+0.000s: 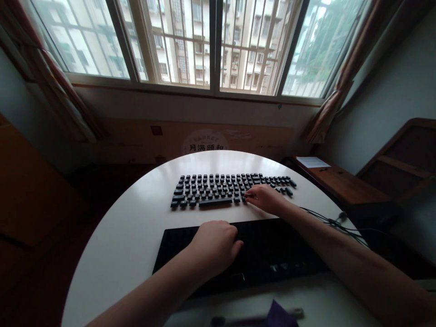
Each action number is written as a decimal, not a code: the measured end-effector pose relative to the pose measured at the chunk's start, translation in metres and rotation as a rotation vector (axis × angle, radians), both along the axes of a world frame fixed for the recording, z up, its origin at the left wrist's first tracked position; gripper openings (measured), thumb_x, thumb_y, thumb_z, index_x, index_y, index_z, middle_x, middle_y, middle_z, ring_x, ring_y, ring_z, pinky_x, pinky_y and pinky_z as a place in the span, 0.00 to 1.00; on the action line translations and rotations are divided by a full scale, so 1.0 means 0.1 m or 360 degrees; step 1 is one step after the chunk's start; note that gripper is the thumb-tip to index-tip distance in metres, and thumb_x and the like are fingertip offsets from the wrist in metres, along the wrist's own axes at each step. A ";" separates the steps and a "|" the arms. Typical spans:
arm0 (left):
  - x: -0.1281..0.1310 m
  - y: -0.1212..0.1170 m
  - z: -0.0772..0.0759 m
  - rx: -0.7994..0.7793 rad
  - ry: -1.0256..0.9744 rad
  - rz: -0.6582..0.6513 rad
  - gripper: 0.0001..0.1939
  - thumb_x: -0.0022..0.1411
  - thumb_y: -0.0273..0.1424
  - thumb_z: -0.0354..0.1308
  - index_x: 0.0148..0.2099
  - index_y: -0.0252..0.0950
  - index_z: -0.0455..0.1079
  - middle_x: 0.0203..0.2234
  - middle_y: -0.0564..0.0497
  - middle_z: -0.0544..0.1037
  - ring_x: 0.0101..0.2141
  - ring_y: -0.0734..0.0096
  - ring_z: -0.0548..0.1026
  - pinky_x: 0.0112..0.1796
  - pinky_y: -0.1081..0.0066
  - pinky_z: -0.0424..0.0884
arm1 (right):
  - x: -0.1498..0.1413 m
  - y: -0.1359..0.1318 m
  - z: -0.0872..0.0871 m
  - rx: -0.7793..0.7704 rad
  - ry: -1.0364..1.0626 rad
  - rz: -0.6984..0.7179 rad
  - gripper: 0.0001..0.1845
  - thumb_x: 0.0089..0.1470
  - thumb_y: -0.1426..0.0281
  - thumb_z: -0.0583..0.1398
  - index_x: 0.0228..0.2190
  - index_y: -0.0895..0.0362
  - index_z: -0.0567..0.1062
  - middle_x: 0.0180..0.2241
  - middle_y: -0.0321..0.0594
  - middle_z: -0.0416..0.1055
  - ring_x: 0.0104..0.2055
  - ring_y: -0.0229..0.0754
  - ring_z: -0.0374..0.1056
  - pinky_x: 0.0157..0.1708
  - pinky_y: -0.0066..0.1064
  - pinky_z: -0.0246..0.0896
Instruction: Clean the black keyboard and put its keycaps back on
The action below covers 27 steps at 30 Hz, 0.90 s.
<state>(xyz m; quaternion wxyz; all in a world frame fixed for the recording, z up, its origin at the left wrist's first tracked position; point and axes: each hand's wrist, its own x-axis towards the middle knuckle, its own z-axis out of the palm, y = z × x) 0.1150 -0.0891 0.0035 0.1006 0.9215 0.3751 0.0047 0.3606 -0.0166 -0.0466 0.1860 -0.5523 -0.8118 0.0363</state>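
Note:
Loose black keycaps stand in keyboard-like rows on the white round table. Nearer to me lies a black keyboard body, with a few keys showing along its near right edge. My left hand rests over the middle of this body, its fingers curled under and its thumb to the right; what its fingertips hold, if anything, is hidden. Beyond the body, my right hand reaches to the right part of the keycap rows. Its fingertips are pinched together low among the keycaps, and what sits between them is too small to make out.
A black cable lies at the table's right edge. Near the front edge are a purple piece and a slim dark tool. A wooden side table with papers stands at right, below the barred window.

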 end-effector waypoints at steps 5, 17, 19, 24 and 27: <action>0.00 0.01 -0.02 0.0009 -0.0019 0.0013 0.13 0.63 0.37 0.56 0.30 0.36 0.74 0.29 0.45 0.80 0.31 0.60 0.78 0.32 0.66 0.71 | 0.00 0.00 0.00 0.0045 0.0019 -0.0033 0.08 0.56 0.71 0.64 0.37 0.56 0.84 0.36 0.44 0.81 0.39 0.46 0.76 0.42 0.32 0.65; 0.01 0.00 0.03 -0.0025 -0.0009 0.0025 0.13 0.65 0.36 0.55 0.32 0.36 0.74 0.31 0.44 0.80 0.33 0.56 0.78 0.34 0.62 0.71 | -0.01 -0.02 0.01 0.0035 0.0049 -0.0049 0.06 0.55 0.70 0.65 0.35 0.54 0.84 0.34 0.41 0.81 0.36 0.44 0.76 0.38 0.30 0.65; 0.01 0.00 0.03 -0.0019 -0.0007 0.0025 0.13 0.65 0.36 0.55 0.32 0.36 0.74 0.31 0.44 0.80 0.33 0.56 0.78 0.34 0.62 0.71 | -0.02 -0.02 -0.01 0.0042 0.0055 -0.0042 0.06 0.55 0.71 0.65 0.35 0.53 0.84 0.34 0.40 0.81 0.36 0.44 0.76 0.38 0.30 0.65; 0.01 -0.01 0.02 0.0025 0.0013 0.0006 0.13 0.66 0.37 0.54 0.33 0.36 0.75 0.32 0.45 0.80 0.33 0.58 0.78 0.34 0.64 0.71 | -0.03 -0.06 0.05 0.0087 0.0080 -0.0055 0.07 0.54 0.71 0.66 0.36 0.55 0.84 0.34 0.41 0.81 0.37 0.45 0.75 0.40 0.31 0.65; 0.00 0.00 0.00 0.0055 -0.0006 -0.0011 0.14 0.66 0.37 0.54 0.33 0.35 0.75 0.31 0.45 0.80 0.33 0.57 0.78 0.34 0.63 0.71 | 0.00 -0.13 0.25 0.0238 0.0181 -0.0068 0.07 0.58 0.69 0.64 0.36 0.56 0.84 0.35 0.43 0.80 0.37 0.44 0.75 0.41 0.32 0.65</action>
